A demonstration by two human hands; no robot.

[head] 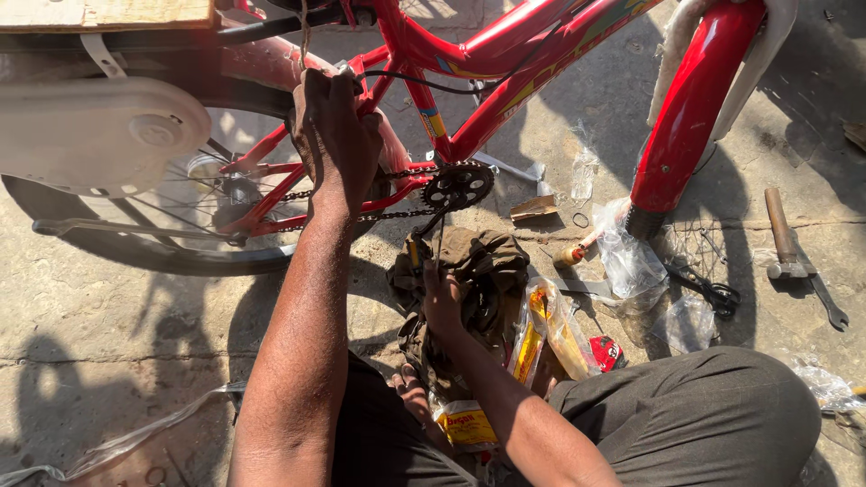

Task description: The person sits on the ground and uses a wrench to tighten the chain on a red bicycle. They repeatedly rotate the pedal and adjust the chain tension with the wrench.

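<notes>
A red bicycle frame [505,86] lies across the top of the head view, with its rear wheel [194,212] at left. My left hand [336,135] reaches up and is closed around the red stays beside the rear mudguard. The chain [392,215] runs to the black chainring [458,185], and a crank drops from it to a pedal [416,252]. My right hand [442,298] rests over an olive cloth [487,261], fingers curled at the pedal end of the crank; the grip itself is partly hidden.
A white chain guard [99,135] hangs at upper left under a wooden plank [108,13]. On the concrete lie a hammer [783,236], a spanner [832,305], black pliers [713,293], an orange-handled screwdriver [575,252], clear plastic bags [631,263] and yellow packets [532,335]. My knee [704,415] is at lower right.
</notes>
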